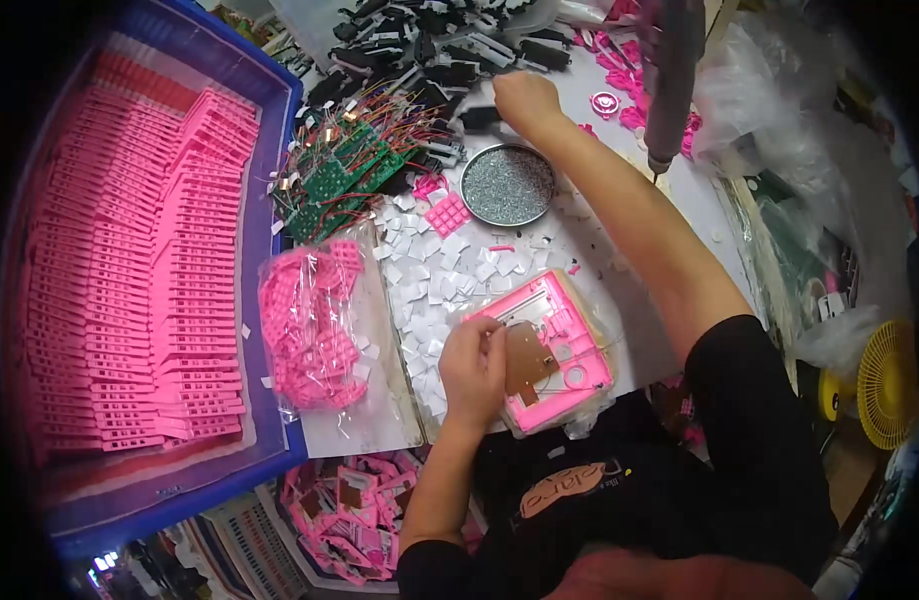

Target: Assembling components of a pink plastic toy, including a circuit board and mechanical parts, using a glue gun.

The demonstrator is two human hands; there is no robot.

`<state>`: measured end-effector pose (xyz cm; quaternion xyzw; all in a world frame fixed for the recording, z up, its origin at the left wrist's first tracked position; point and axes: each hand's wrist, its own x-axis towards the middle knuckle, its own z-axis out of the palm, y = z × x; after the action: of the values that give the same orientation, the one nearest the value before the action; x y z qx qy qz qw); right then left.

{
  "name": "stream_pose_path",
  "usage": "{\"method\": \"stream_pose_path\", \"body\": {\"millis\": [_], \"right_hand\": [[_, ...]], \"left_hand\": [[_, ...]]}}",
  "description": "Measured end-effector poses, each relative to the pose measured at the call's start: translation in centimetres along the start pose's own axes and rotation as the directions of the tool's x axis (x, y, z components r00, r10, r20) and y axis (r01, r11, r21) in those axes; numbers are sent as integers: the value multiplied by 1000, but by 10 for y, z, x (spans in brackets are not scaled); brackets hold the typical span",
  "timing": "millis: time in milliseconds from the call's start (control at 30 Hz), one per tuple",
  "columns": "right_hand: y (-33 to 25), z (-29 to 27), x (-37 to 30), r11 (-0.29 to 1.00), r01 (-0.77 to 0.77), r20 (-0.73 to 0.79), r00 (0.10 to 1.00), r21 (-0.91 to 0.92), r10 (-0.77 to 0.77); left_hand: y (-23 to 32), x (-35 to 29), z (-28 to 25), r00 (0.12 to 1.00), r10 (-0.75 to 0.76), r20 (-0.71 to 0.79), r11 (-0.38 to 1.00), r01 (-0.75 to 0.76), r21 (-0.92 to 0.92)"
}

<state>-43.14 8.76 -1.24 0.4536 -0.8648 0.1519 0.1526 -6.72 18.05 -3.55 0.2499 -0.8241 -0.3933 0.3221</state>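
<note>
A pink plastic casing (542, 408) lies in front of me on a clear plastic bag, its open inside facing up. Over its left part sits a brown circuit board (530, 362), tilted against the frame. My left hand (472, 375) is closed, with thumb and fingertips pinching the board's upper left edge. Far forward, beside a loose black part (480, 119), my right hand (527, 100) is curled closed; its fingertips are hidden, so what it holds does not show. Just nearer than that hand stands a round dish of small metal screws (508, 186).
Left of the worktop, a blue crate (290, 160) holds stacked pink casings. Beside it lie a bag of pink keypads (315, 325), wired green circuit boards (345, 175) and scattered white squares (420, 290). A power screwdriver (670, 90) hangs at the right. Black parts (450, 45) are heaped behind.
</note>
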Motion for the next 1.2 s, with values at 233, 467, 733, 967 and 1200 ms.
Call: {"method": "stream_pose_path", "body": {"millis": [233,467,733,967,1200], "right_hand": [[-10,-5,-10,995,-28,216,976,93,7],[5,10,16,994,41,589,803,100,-93],[32,-21,-2,999,30,178,984,-44,-22],[-21,-147,-210,405,-21,143,951,914,-273],[-27,-136,-275,703,-143,426,871,696,-244]], "left_hand": [[0,-5,-6,998,-59,-22,998,58,-13],[-4,-9,-6,996,-85,-30,996,84,-27],[-4,-3,4,993,-66,-102,995,58,-82],[-30,-22,-1,965,-174,-195,971,135,-197],[-18,-13,-11,996,-85,-15,984,81,-158]]}}
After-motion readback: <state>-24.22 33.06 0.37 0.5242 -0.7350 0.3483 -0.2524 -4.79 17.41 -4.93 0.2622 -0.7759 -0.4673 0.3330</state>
